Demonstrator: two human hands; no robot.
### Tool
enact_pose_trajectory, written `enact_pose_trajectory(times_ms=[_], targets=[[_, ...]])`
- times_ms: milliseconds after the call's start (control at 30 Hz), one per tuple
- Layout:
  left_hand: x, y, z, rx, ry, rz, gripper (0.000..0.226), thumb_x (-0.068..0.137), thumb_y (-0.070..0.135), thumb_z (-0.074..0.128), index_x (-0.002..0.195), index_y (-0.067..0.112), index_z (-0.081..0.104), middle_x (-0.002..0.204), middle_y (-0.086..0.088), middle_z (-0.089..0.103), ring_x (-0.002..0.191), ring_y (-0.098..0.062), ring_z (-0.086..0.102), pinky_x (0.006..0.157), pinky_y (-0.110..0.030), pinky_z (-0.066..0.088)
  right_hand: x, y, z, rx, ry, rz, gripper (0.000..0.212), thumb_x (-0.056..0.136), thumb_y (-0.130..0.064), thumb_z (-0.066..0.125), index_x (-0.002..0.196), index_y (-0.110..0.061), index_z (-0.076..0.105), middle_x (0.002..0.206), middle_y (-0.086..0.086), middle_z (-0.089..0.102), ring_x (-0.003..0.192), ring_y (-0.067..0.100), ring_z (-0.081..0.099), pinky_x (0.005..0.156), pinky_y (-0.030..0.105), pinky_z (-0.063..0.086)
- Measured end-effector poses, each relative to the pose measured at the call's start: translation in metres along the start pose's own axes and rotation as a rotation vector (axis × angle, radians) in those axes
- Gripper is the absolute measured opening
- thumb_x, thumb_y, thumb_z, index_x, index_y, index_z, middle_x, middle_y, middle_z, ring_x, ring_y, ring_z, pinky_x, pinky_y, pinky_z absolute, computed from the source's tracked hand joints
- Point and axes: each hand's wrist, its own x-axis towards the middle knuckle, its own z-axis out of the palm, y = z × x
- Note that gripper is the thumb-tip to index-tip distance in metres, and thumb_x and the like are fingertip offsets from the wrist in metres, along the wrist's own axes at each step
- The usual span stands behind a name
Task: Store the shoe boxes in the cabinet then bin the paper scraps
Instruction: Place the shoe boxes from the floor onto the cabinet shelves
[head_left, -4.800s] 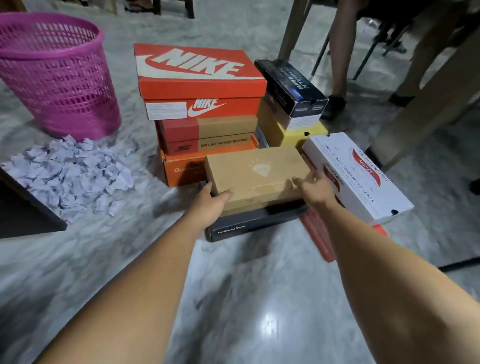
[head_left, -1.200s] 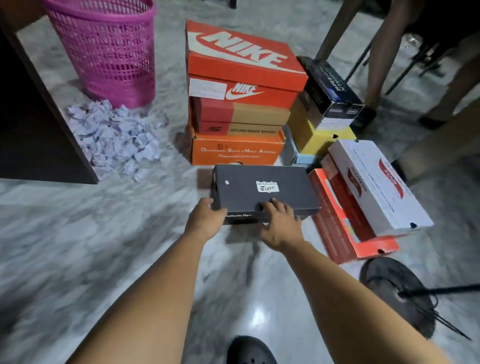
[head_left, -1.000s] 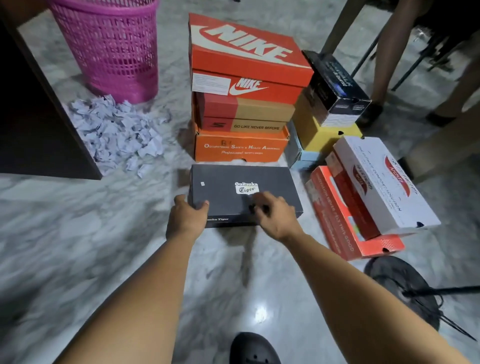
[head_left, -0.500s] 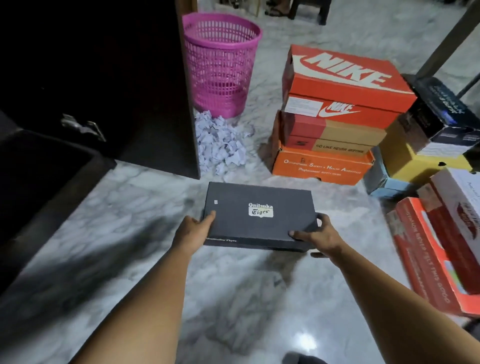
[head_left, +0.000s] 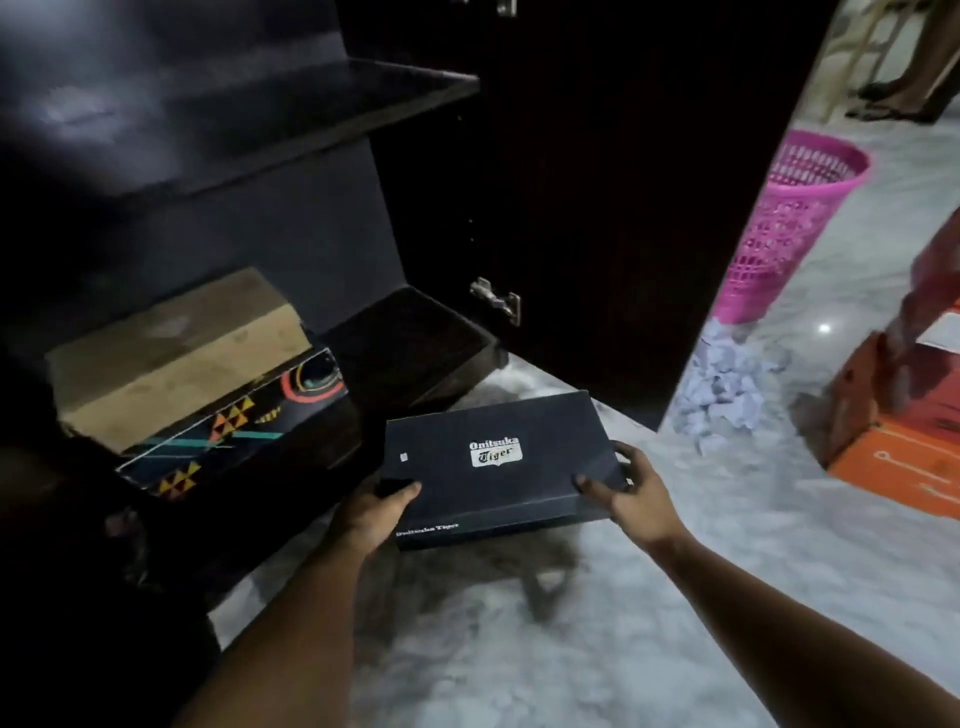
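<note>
Both hands grip black box (head_left: 498, 457) (level).

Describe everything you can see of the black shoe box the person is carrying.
The black shoe box is flat and rectangular, seemingly matte cardboard, lid closed. A white Onitsuka Tiger label sits on the lid, with small matching lettering on the near side. It is held level above the marble floor, just outside the open cabinet. The left hand grips its near left corner; the right hand grips the right end.
</note>
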Motion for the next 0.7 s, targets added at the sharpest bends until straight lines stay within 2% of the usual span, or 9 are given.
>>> enact_pose_trajectory(times_ms=[67,133,200,267,333,367,467,567,700], targets=[[-0.003,-0.005,-0.028,-0.085,0.093,0.021,0.041,0.09,0.036,0.074,0.12,0.009,0.072,0.12,-0.01,0.071,0.115,-0.031,0.065,0.096,-0.036,0.051,0.01,-0.018,0.027,0.01,-0.019,-0.068,0.065,0.075,-0.021,0.092,0.127,-0.02,0.053,0.113,0.005,0.069,0.099,0.022,0.071,0.075,0.029,0.056],[-0.01,-0.011,-0.052,-0.134,0.163,0.055,0.033,0.09,0.034,0.074,0.112,0.01,0.075,0.116,-0.013,0.073,0.112,-0.031,0.067,0.096,-0.039,0.053,0.017,-0.04,0.05,0.059,-0.006,-0.116,0.058,0.077,-0.015,0.09,0.121,-0.012,0.051,0.108,0.005,0.068,0.096,0.019,0.069,0.076,0.022,0.055],[-0.015,-0.018,-0.071,-0.198,0.227,0.08,0.014,0.088,0.035,0.076,0.09,0.021,0.076,0.105,-0.009,0.076,0.106,-0.03,0.07,0.096,-0.048,0.056,0.021,-0.063,0.069,0.129,0.022,-0.159,0.051,0.077,-0.012,0.089,0.112,-0.014,0.051,0.103,0.004,0.068,0.091,0.017,0.067,0.074,0.02,0.053],[-0.016,-0.024,-0.087,-0.28,0.307,0.096,0.016,0.087,0.035,0.077,0.077,0.025,0.071,0.092,-0.003,0.074,0.1,-0.03,0.071,0.091,-0.055,0.058,0.024,-0.086,0.087,0.181,0.008,-0.207,0.045,0.078,-0.014,0.088,0.106,-0.019,0.053,0.099,0.003,0.067,0.083,0.014,0.064,0.069,0.023,0.05],[-0.021,-0.02,-0.1,-0.363,0.432,0.154,0.015,0.089,0.032,0.075,0.078,0.022,0.071,0.085,-0.001,0.073,0.093,-0.029,0.072,0.086,-0.051,0.059,0.024,-0.106,0.104,0.226,-0.025,-0.234,0.044,0.08,-0.016,0.088,0.11,-0.019,0.056,0.099,0.002,0.068,0.08,0.013,0.063,0.065,0.022,0.047],[-0.026,-0.015,-0.107,-0.385,0.491,0.192,0.014,0.091,0.031,0.074,0.083,0.019,0.073,0.083,-0.003,0.072,0.09,-0.029,0.072,0.083,-0.044,0.059,0.023,-0.117,0.111,0.251,-0.037,-0.25,0.045,0.081,-0.018,0.087,0.114,-0.018,0.057,0.099,0.001,0.069,0.082,0.015,0.064,0.065,0.022,0.047],[-0.037,0.0,-0.129,-0.4,0.64,0.253,0.028,0.092,0.039,0.07,0.102,0.012,0.075,0.089,-0.007,0.072,0.086,-0.026,0.066,0.075,-0.028,0.044,0.02,-0.15,0.133,0.332,-0.067,-0.304,0.038,0.083,-0.022,0.085,0.115,-0.026,0.063,0.102,-0.005,0.073,0.093,0.018,0.069,0.072,0.029,0.051],[-0.037,0.009,-0.15,-0.44,0.806,0.244,0.052,0.083,0.058,0.064,0.106,0.012,0.073,0.094,-0.009,0.074,0.086,-0.028,0.066,0.078,-0.034,0.049,0.019,-0.178,0.159,0.385,-0.119,-0.348,0.036,0.084,-0.025,0.081,0.116,-0.033,0.067,0.105,-0.016,0.076,0.105,0.017,0.072,0.085,0.039,0.057],[-0.026,0.021,-0.174,-0.569,1.018,0.19,0.066,0.071,0.067,0.054,0.102,0.013,0.076,0.099,-0.015,0.074,0.094,-0.037,0.069,0.082,-0.039,0.055,0.024,-0.218,0.198,0.409,-0.187,-0.415,0.034,0.082,-0.028,0.079,0.112,-0.041,0.071,0.117,-0.002,0.076,0.112,0.022,0.071,0.095,0.045,0.057]])
